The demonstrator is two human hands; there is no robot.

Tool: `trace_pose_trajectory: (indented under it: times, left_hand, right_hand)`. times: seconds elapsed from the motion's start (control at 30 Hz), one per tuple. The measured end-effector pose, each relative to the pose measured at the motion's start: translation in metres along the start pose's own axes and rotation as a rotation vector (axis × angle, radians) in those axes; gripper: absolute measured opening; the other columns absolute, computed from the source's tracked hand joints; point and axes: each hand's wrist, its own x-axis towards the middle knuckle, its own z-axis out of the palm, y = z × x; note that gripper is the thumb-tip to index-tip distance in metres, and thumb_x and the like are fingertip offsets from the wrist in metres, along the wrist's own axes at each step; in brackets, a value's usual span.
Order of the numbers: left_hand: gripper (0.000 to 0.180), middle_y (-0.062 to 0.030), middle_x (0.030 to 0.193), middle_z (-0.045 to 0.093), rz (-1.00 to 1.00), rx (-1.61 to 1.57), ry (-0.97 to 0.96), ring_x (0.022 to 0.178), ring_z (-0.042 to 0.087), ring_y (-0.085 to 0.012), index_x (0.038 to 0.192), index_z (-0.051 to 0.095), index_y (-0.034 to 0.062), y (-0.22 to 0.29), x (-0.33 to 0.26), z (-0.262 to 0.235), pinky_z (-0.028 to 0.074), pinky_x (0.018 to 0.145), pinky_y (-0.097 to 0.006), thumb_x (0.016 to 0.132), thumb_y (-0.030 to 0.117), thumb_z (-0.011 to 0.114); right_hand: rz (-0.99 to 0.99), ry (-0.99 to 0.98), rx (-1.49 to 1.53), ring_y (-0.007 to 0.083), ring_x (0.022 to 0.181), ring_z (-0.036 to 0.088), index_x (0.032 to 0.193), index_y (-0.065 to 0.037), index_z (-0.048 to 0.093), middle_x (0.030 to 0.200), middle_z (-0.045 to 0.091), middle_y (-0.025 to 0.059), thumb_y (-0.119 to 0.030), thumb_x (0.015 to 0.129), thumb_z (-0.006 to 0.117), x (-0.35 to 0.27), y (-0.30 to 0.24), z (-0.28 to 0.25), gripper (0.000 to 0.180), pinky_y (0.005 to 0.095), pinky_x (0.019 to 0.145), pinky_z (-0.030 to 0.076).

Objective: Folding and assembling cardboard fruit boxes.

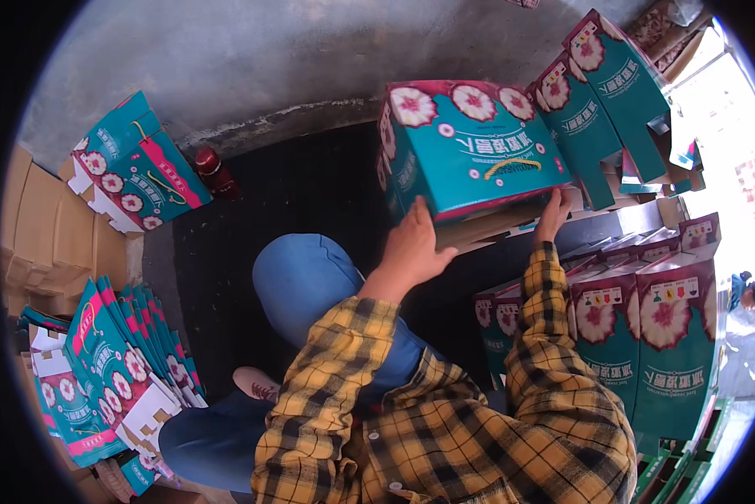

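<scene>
I judge I'm setting the box (466, 147), up at one o'clock, onto the stack (638, 328): left hand (411, 244) and right hand (554, 214) flat, fingers spread against it; next, ease it square.

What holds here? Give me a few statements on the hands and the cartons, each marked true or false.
1. Both hands touch the assembled teal box. True: left hand, right hand.
2. The box is plain brown. False: it is teal with flower prints.
3. Flat folded cartons lie stacked at the person's left. True.
4. The sleeves are solid white. False: yellow and dark plaid.
5. Standing boxes line the right side. True.
</scene>
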Motion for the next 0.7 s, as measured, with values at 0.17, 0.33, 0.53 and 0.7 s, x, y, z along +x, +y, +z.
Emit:
trace_pose_trajectory:
  times: [0.17, 0.33, 0.53, 0.7]
  left_hand:
    - [0.108, -0.0356, 0.158, 0.03, 0.045, -0.213, 0.123, 0.143, 0.041, -0.0453, 0.157, 0.01, -0.012, -0.005, 0.025, -0.001, 0.04, 0.115, -0.046, 0.088, 0.046, 0.069]
    - [0.105, -0.0329, 0.16, 0.027, 0.056, -0.244, 0.088, 0.144, 0.04, -0.0437, 0.159, 0.01, -0.0084, -0.008, 0.035, 0.003, 0.04, 0.116, -0.045, 0.089, 0.044, 0.068]
    - [0.099, -0.0268, 0.159, 0.035, 0.023, -0.335, 0.039, 0.14, 0.045, -0.0419, 0.161, 0.017, 0.0021, -0.018, 0.026, -0.002, 0.041, 0.112, -0.052, 0.087, 0.041, 0.071]
    - [0.083, -0.0262, 0.148, 0.048, -0.043, 0.318, 0.225, 0.138, 0.045, -0.0376, 0.153, 0.036, 0.0, -0.012, -0.027, 0.0, 0.032, 0.113, -0.059, 0.087, 0.034, 0.074]
  right_hand:
    - [-0.088, 0.11, -0.412, 0.041, 0.134, 0.047, 0.151, 0.008, 0.034, 0.147, 0.044, 0.0295, -0.02, 0.091, 0.063, 0.001, 0.024, 0.015, 0.073, 0.0452, 0.114, 0.038]
    - [-0.043, 0.162, -0.387, 0.0484, 0.142, 0.037, 0.151, 0.01, 0.032, 0.15, 0.04, 0.0334, -0.011, 0.086, 0.061, 0.004, 0.048, 0.011, 0.074, 0.0518, 0.118, 0.035]
    - [0.132, 0.125, -0.355, 0.0474, 0.141, 0.038, 0.144, 0.012, 0.041, 0.146, 0.046, 0.0325, -0.003, 0.086, 0.06, -0.035, 0.072, -0.02, 0.062, 0.0527, 0.118, 0.033]
    - [-0.186, 0.105, -0.648, 0.0429, 0.143, 0.036, 0.146, 0.007, 0.043, 0.148, 0.045, 0.0307, -0.007, 0.089, 0.062, -0.068, 0.048, -0.044, 0.061, 0.0506, 0.118, 0.032]
